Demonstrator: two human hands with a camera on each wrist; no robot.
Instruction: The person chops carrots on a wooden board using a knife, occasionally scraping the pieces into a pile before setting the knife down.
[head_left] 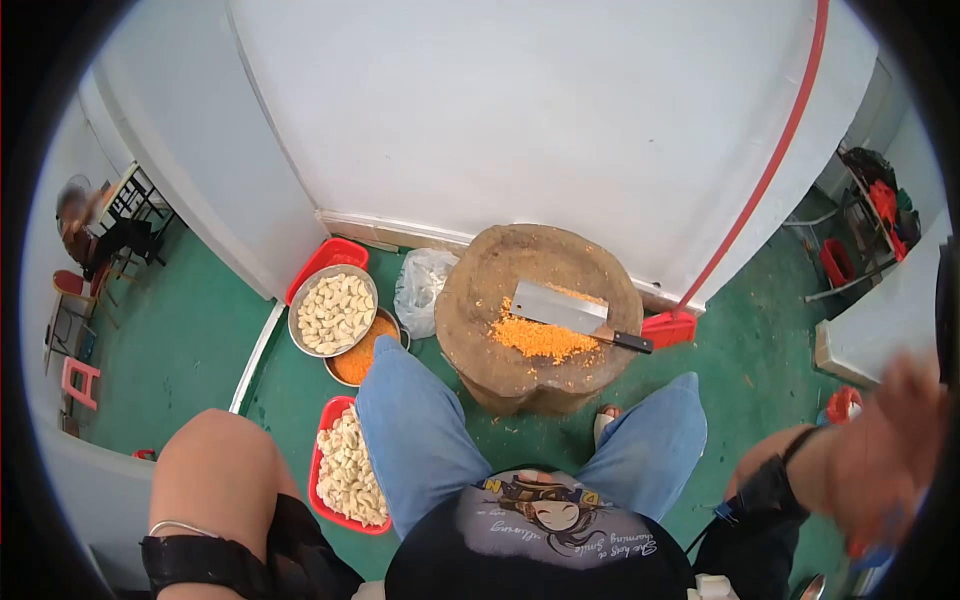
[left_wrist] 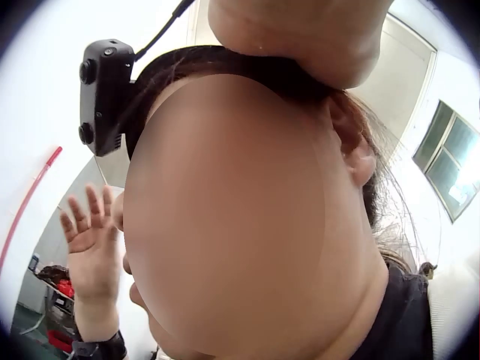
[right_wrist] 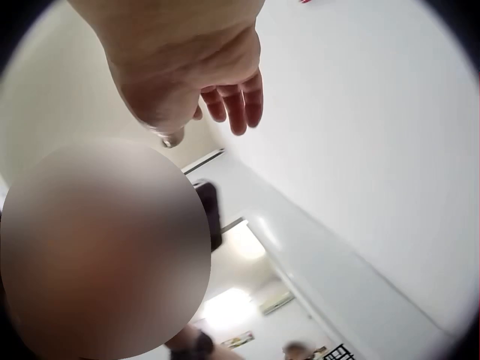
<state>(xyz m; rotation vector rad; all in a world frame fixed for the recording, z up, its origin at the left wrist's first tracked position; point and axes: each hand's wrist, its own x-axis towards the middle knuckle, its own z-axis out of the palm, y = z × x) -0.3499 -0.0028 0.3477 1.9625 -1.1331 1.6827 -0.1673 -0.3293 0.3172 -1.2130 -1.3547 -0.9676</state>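
Observation:
My right hand is raised at the right edge of the head view, blurred and holding nothing. In the left wrist view the same hand shows its palm with fingers spread upward. My left hand is up against the black headband at the side of the head; its fingers are out of frame. Away from both hands, a cleaver lies flat on a round wooden chopping block, over finely chopped orange bits. The black handle points right.
Left of the block stand a metal bowl of pale cloves, a bowl of orange bits and a clear plastic bag. A red basket holds more pale pieces. A red-handled dustpan leans by the wall. A person sits far left.

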